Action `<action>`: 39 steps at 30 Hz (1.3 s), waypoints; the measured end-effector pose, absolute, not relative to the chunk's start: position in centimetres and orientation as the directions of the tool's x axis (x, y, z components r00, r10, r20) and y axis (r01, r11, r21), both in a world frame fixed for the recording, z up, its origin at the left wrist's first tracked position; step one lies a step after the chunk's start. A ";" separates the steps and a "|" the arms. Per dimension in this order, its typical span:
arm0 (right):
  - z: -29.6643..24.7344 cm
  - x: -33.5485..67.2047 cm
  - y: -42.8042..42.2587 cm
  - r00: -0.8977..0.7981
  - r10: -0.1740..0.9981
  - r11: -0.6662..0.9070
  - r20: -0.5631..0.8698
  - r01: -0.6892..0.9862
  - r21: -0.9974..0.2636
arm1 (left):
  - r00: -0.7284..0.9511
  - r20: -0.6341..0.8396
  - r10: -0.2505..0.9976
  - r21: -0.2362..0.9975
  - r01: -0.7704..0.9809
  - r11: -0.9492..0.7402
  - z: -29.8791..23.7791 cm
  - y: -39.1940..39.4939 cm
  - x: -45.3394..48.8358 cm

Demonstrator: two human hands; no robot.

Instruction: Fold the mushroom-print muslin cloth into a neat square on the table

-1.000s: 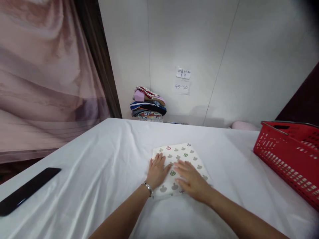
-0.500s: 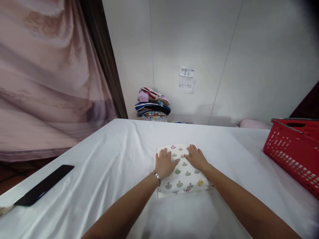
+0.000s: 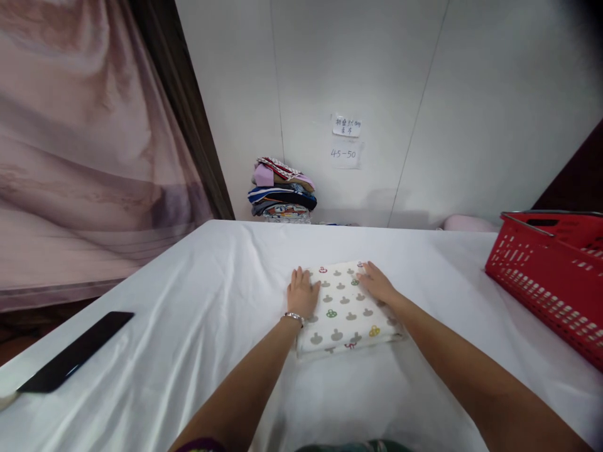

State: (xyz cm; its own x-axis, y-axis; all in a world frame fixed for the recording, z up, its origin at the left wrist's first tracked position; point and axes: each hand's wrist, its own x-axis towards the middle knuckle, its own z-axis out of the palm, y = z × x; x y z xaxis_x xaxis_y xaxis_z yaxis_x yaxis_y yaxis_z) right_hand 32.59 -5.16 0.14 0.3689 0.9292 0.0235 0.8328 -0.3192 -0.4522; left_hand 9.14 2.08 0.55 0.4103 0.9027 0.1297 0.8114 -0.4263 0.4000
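Note:
A white folded cloth [image 3: 342, 307] printed with grey, red, green and yellow mushroom shapes lies flat on the white-covered table [image 3: 226, 282]. My left hand [image 3: 303, 294] rests on its left edge, palm down with the fingers pointing away from me. At the far right corner, my right hand [image 3: 377, 282] lies over the cloth's edge, fingers stretched out. Both hands touch the cloth without gripping it. A silver bracelet [image 3: 294, 317] circles my left wrist.
A red plastic basket [image 3: 546, 276] with a metal handle stands at the right. A dark flat object [image 3: 78, 351] lies on the left of the table. Behind the table, folded fabrics [image 3: 282, 191] are stacked against the wall. A pink curtain [image 3: 94, 157] hangs at left.
My left hand has slid outward to the cloth's left edge, and my right hand has shifted out to its right edge. More of the print shows between them. The view has shifted slightly.

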 end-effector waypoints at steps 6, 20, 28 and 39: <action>-0.4 33.8 -8.1 0.463 0.886 -0.400 -0.014 0.749 -0.528 | 0.276 0.118 0.954 0.496 0.816 -0.297 0.5 2.2 7.6; 0.4 38.1 -4.2 0.409 0.912 -0.311 0.020 0.724 -0.616 | 0.276 0.003 0.961 0.593 0.773 -0.224 -0.3 2.5 8.2; 1.3 39.6 -11.0 0.529 0.840 -0.314 0.121 0.655 -0.687 | 0.294 0.189 0.937 0.562 0.750 -0.349 0.1 1.5 8.3; -0.5 37.6 -16.7 0.393 0.902 -0.196 0.180 0.742 -0.641 | 0.852 0.348 0.391 0.262 0.312 -0.913 0.7 -6.1 7.5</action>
